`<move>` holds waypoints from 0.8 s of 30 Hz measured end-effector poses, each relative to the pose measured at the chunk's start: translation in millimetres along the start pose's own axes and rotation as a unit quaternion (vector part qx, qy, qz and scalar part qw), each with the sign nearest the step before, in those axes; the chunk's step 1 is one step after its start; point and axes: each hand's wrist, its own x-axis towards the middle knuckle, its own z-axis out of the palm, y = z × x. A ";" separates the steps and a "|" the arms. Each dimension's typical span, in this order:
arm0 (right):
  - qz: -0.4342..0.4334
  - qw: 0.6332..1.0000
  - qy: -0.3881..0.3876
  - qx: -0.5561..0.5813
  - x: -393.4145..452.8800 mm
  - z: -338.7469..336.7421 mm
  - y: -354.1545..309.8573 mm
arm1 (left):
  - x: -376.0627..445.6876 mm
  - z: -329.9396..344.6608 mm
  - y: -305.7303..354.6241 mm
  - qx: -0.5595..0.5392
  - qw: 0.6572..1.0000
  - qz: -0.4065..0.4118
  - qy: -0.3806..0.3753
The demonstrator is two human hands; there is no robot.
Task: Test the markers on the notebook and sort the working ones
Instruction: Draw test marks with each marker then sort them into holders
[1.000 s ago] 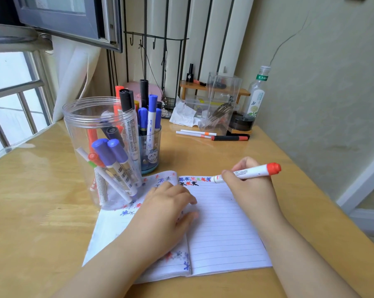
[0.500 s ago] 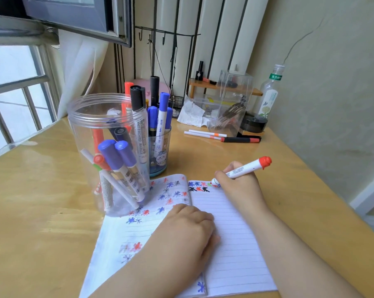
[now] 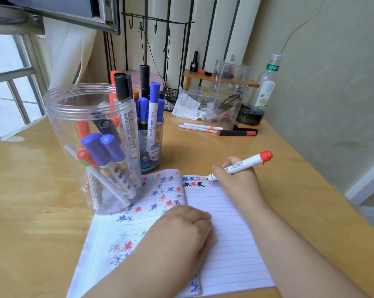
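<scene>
1. Your right hand, center-right of frame, pinches the red-capped whiteboard marker; its fingers are curled round the lower barrel near the tip.
2. Marker long axis runs lower left to upper right. The red cap is posted on the back end at upper right, and the tip is down at lower left, touching the top line of the notebook right page.
3. The tip sits at the right end of the row of test scribbles, with a fresh red mark just beside it. The marker looks to be working.
4. Your left hand, lower center, lies over the notebook spine with knuckles bent and fingers curled down onto the paper. It pins the paper and holds nothing.
5. Sorting targets are upper left of the marker: the big clear jar at left, touching the notebook's left page, and the small blue cup just behind it, both holding markers.
6. Which one takes the working markers I cannot tell.
7. The right hand already has the marker, so it would cross leftward over the notebook to drop it.
8. Three more pens lie on the table, upper center, well apart.
</scene>
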 end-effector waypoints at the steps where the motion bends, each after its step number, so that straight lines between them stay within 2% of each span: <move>1: -0.002 1.000 0.002 0.001 0.3 -0.2 0.7 | -0.5 0.1 -0.2 -0.002 1.000 0.000 -0.001; 15: 0.001 0.996 -0.054 -0.064 0.0 0.3 -0.1 | -0.4 -3.0 0.3 -0.008 1.000 -0.003 0.004; 24: -0.002 0.997 -0.061 -0.057 -2.1 -0.2 0.4 | -0.1 -4.5 1.1 -0.012 1.000 -0.007 -0.003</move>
